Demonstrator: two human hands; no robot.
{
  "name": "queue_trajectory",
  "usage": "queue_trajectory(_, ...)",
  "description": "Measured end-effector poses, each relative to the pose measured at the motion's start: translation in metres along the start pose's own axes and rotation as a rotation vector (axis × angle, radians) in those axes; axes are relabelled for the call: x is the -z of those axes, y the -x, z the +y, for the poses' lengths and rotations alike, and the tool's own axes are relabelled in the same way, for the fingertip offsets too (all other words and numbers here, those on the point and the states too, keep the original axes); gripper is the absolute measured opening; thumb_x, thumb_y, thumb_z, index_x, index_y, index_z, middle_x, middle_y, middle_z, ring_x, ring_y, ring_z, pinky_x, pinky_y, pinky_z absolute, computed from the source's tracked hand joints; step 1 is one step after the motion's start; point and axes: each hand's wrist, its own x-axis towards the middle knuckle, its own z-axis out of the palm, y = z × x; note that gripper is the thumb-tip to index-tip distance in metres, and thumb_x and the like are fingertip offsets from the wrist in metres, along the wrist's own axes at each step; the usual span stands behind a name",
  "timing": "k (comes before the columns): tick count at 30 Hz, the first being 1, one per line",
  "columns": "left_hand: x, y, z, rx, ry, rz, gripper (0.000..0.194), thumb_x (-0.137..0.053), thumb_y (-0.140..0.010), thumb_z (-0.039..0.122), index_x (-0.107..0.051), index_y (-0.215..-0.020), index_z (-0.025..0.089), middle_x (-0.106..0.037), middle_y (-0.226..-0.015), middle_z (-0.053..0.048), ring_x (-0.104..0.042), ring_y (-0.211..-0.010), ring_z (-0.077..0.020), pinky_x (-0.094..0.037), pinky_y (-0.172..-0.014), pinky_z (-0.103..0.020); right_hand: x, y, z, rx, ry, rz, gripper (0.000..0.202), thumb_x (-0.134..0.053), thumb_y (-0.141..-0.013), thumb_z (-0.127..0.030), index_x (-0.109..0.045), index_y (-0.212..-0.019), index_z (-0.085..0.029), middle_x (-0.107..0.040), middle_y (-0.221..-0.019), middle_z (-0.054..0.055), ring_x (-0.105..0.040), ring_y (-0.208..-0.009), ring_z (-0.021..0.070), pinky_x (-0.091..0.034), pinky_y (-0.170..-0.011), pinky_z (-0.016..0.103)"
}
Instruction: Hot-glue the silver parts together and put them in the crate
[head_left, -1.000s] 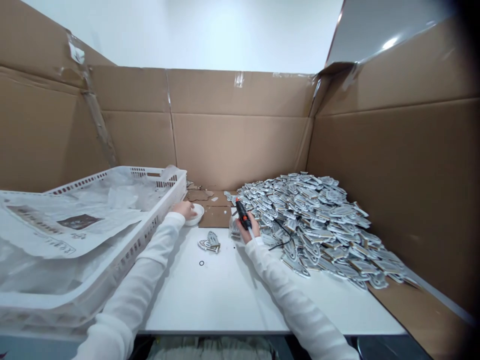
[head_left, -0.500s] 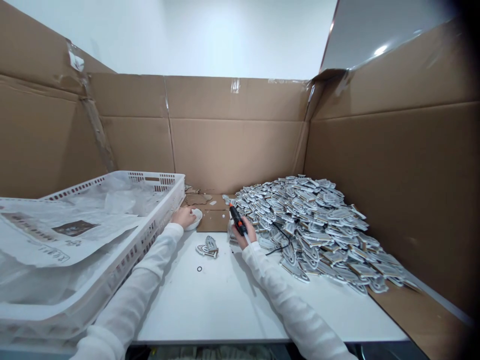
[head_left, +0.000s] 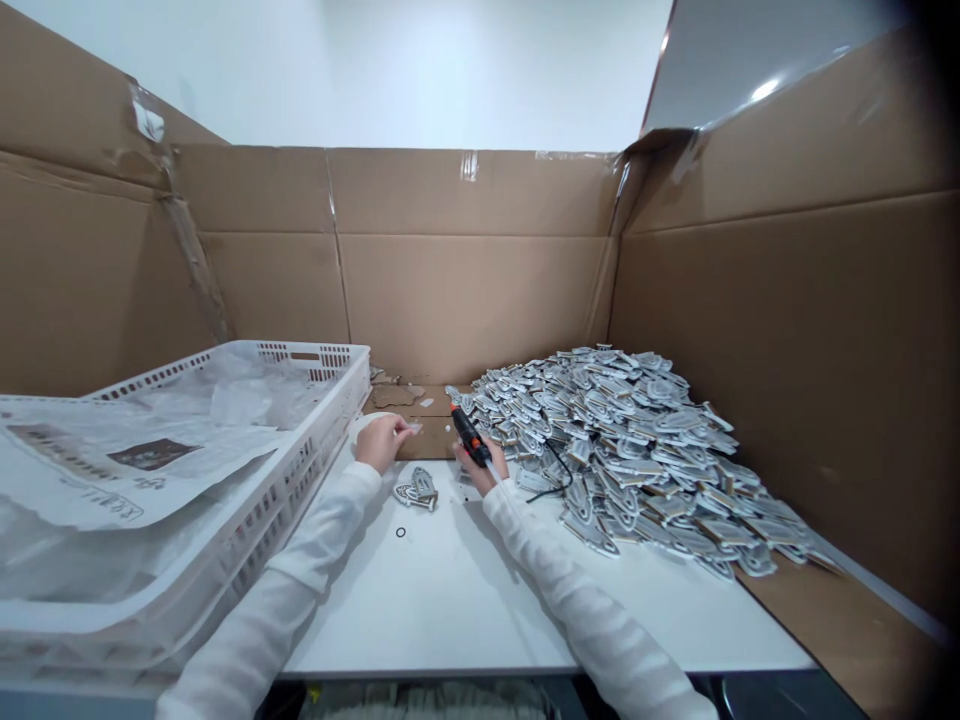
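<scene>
My right hand (head_left: 486, 466) is wrapped round a black and orange hot glue gun (head_left: 469, 436), its orange nozzle tilted up and to the left. My left hand (head_left: 381, 443) is closed in a pinch at the fingertips, left of the nozzle. A small pale piece (head_left: 414, 428) shows at those fingertips, too small to name. Behind the left hand a white dish (head_left: 363, 424) is partly hidden. Below and between the hands lie a couple of grey and white flat cut-out pieces (head_left: 417, 489), with a small black ring (head_left: 400, 532) nearer me.
On the right, a large heap of similar cut-out pieces (head_left: 622, 440) spreads over the table, with a black cable (head_left: 556, 470) at its edge. A white plastic basket (head_left: 300, 470) with plastic wrapping stands at the left. Cardboard walls (head_left: 480, 290) enclose the table (head_left: 435, 610).
My left hand has left the white dish and moved right, now pinching a small pale piece. The glue gun in my right hand has shifted slightly left.
</scene>
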Motion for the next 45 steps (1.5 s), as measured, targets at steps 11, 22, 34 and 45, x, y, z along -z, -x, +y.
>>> queue_trajectory(11,-0.015,0.031,0.045,-0.131,0.481,-0.212,0.029,-0.049,-0.076,0.047,-0.054,-0.069,0.019,-0.060,-0.050,0.003,-0.052,-0.049,-0.0122,-0.036,-0.054,-0.022,0.003,-0.001,-0.012,-0.236,-0.133,-0.046,0.040,-0.060,-0.058,-0.052,-0.060,-0.071,-0.014,-0.046,-0.046,-0.003,-0.041,-0.042,0.0103,-0.034,-0.041,0.023)
queue_trajectory(22,-0.036,0.032,0.041,-0.004,0.924,-0.365,0.035,-0.041,-0.078,0.051,-0.045,-0.079,0.017,-0.059,-0.061,0.000,-0.047,-0.048,-0.0097,-0.037,-0.050,-0.022,0.004,0.001,-0.019,-0.231,-0.049,-0.039,0.031,-0.056,-0.059,-0.046,-0.050,-0.053,-0.017,-0.045,-0.046,-0.002,-0.042,-0.044,0.0108,-0.037,-0.045,0.025)
queue_trajectory(34,0.004,-0.013,-0.032,0.190,-0.148,0.067,0.031,-0.035,-0.084,0.032,-0.057,-0.096,0.014,-0.063,-0.087,-0.013,-0.056,-0.086,-0.0239,-0.038,-0.076,-0.032,0.006,-0.002,-0.013,-0.169,-0.087,0.140,0.034,-0.058,-0.059,-0.051,-0.055,-0.063,-0.017,-0.049,-0.051,0.000,-0.048,-0.051,0.0145,-0.039,-0.049,0.026)
queue_trajectory(45,-0.012,0.043,0.034,0.027,-0.344,-0.360,0.043,-0.046,-0.072,0.054,-0.059,-0.073,0.013,-0.062,-0.084,-0.016,-0.056,-0.087,-0.0297,-0.039,-0.067,-0.032,0.004,0.002,-0.012,-0.166,-0.080,-0.015,0.032,-0.062,-0.057,-0.046,-0.054,-0.063,-0.015,-0.050,-0.056,-0.001,-0.045,-0.055,0.0126,-0.039,-0.057,0.026)
